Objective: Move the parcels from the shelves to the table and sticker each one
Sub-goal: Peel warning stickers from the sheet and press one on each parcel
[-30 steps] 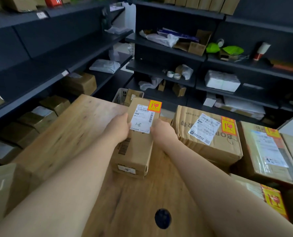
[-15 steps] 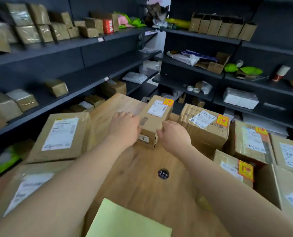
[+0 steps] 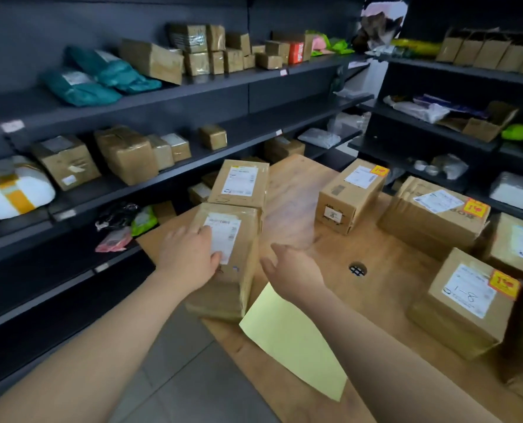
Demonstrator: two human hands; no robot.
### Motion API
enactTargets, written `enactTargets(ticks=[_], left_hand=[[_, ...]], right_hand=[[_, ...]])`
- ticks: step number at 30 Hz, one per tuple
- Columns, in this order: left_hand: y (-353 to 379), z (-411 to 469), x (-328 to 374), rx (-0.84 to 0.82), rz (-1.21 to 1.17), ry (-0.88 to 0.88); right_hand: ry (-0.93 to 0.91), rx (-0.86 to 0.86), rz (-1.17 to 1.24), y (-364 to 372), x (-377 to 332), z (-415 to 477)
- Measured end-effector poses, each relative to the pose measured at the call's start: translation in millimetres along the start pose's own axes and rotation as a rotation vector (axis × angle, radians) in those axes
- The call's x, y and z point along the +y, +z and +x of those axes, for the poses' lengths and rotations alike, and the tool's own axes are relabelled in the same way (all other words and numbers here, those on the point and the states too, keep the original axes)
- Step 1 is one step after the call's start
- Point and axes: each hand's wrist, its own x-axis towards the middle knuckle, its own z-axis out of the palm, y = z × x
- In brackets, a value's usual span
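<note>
Overhanging the table [image 3: 299,184] edge, the unstickered parcel [image 3: 223,264] could've tipped off w/ left hand [image 3: 190,257] flat on top; right hand [image 3: 290,270] hovered open, empty.

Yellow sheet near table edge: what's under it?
The yellow sheet lies on the wooden table, its near corner seemingly overhanging the edge above the floor. Only wood shows around it; anything flat beneath is covered. The right hand hovers above its far corner.

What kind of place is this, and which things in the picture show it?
Probably a parcel storeroom or pickup point. Dark shelves hold many taped boxes and bagged packages, and labelled cardboard parcels with orange stickers stand on a wooden table.
</note>
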Motion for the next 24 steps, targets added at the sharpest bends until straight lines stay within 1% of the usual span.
enactTargets(ticks=[2, 5, 8, 10, 14, 17, 19, 24], left_hand=[[4, -6, -25, -0.050, -0.026, -0.074], [11, -10, -46, -0.150, -0.181, -0.142], [18, -9, -53, -0.233, -0.441, -0.148], [17, -12, -51, -0.233, -0.504, -0.137], [6, -26, -42, -0.191, -0.545, -0.021], [3, -31, -22, -0.167, -0.652, 0.126], [6, -33, 4, -0.175, -0.673, 0.206], [8, -55, 87, -0.202, -0.582, 0.326]], right_hand=[[0.000, -0.022, 0.009, 9, -22, 2], [0.040, -0.050, 0.032, 19, -46, 6], [0.125, -0.048, 0.095, 25, -59, 8], [0.165, -0.022, 0.127, 23, -61, 4], [0.241, 0.086, 0.188, 12, -58, -21], [0.319, 0.191, 0.174, -3, -44, -51], [0.398, 0.245, 0.160, -13, -27, -77], [0.609, 0.310, 0.144, -24, 24, -146]])
